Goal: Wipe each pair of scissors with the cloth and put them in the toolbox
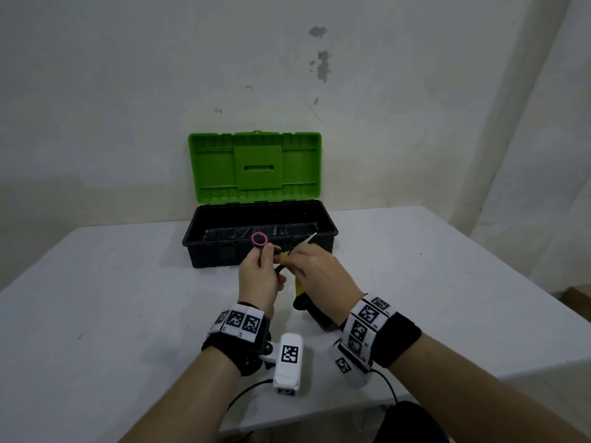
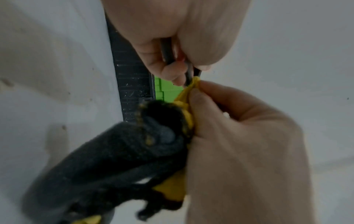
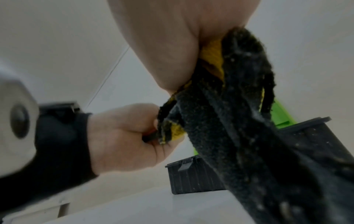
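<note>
My left hand [image 1: 260,273] grips a pair of scissors [image 1: 259,239] by the handles; a pink finger ring sticks up above my fingers and the metal blade tip [image 1: 311,238] points up to the right. My right hand [image 1: 315,270] pinches a yellow and black cloth [image 1: 300,287] around the blades near the pivot. In the left wrist view the dark scissors handles [image 2: 188,72] pass between my left fingers, and the cloth [image 2: 122,159] hangs below my right hand [image 2: 239,144]. The right wrist view shows the cloth [image 3: 239,106] draped down from my right hand, with my left hand [image 3: 130,136] behind it.
The toolbox [image 1: 260,247] stands just beyond my hands on the white table [image 1: 112,298], its green lid [image 1: 254,167] raised against the wall and its black tray open. Wrist cameras and cables sit on both forearms near the table's front edge.
</note>
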A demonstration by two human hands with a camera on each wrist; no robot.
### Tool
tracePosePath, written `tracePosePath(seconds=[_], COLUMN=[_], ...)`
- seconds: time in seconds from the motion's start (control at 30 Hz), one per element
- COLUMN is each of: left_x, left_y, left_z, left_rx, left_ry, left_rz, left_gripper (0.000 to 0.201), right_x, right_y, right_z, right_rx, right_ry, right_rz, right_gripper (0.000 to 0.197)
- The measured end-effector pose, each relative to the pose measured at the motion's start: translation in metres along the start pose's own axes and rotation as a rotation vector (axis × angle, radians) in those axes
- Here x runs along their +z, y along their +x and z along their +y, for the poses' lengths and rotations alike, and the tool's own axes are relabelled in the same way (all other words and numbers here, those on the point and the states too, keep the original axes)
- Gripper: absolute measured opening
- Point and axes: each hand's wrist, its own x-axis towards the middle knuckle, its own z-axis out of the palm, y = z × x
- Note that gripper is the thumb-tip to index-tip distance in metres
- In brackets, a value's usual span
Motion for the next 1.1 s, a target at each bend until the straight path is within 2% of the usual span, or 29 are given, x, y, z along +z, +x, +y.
tracePosePath(seconds=[0.17,0.37,0.53,0.67,0.93,1.1], left_x=[-0.006,-0.014,-0.016,-0.008,0.006,0.009], left_y=[0.009,0.017,0.024,0.024,0.017,0.021], left_z=[0.001,0.002,0.010,0.009,0.003,0.003], left_rx=[0.009,-0.001,0.046,0.038,-0.065,-0.112], left_ry=[-0.027,-0.090,-0.120,-0.113,-0.163,-0.194], left_rz=[0.046,0.099,0.128,0.116,0.073,0.081], left_gripper=[0.027,0.027,0.027,0.027,0.027,0.028], right_x=[0.004,-0.007,-0.025,-0.030,-0.017,-0.013], right_y=[-0.013,-0.025,-0.024,-0.015,0.000,0.000], right_z=[0.024,0.049,0.066,0.077,0.095,0.097], right_rx=[0.088,0.226,0.365,0.502,0.727,0.749], right_ry=[-0.057,-0.076,0.015,0.075,0.162,0.187], right_rz=[-0.015,-0.092,-0.028,-0.035,-0.221,-0.352], right_gripper=[0.011,0.016,0.017,0.015,0.019,0.033])
